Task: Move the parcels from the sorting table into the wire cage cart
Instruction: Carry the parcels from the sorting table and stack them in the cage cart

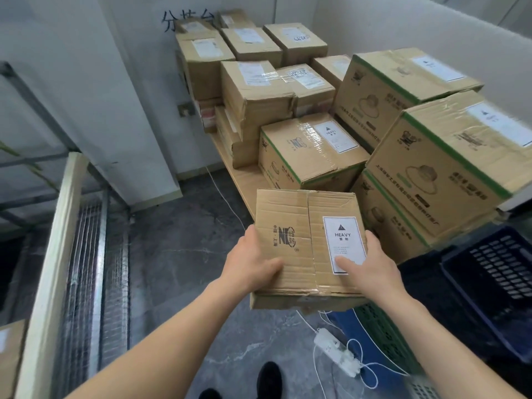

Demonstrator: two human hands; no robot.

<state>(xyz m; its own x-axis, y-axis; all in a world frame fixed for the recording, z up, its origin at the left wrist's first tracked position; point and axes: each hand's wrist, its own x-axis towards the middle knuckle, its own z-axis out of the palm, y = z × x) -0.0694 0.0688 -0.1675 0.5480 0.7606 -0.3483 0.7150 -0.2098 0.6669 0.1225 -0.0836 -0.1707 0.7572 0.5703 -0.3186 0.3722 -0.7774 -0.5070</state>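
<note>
Left hand [253, 263] grips the left side of a cardboard parcel [290, 240], thumb laid flat across the top and fingers curled round the edge out of sight beneath. Right hand [374, 266] grips the opposite side in the same way, its thumb resting on the lower part of a white HEAVY label [344, 240] stuck to the parcel's top. Between the two hands the parcel sits level, over the grey floor at the near end of the sorting table [244, 180]; whether its far edge touches the table cannot be told. On the table stand many more parcels [311, 156], plain brown ones stacked toward the wall and larger green-edged ones piled two high on the right. To the left, well apart from the held parcel, is the wire cage cart [86, 254], its mesh side and pale top rail in view, with the corner of a cardboard box [11, 355] showing at the bottom left. A blue plastic crate [489, 283] and a green crate [383, 335] stand under the right forearm, and a white power strip [336, 352] with looped cable lies on the floor near the person's black shoes [267, 375]
</note>
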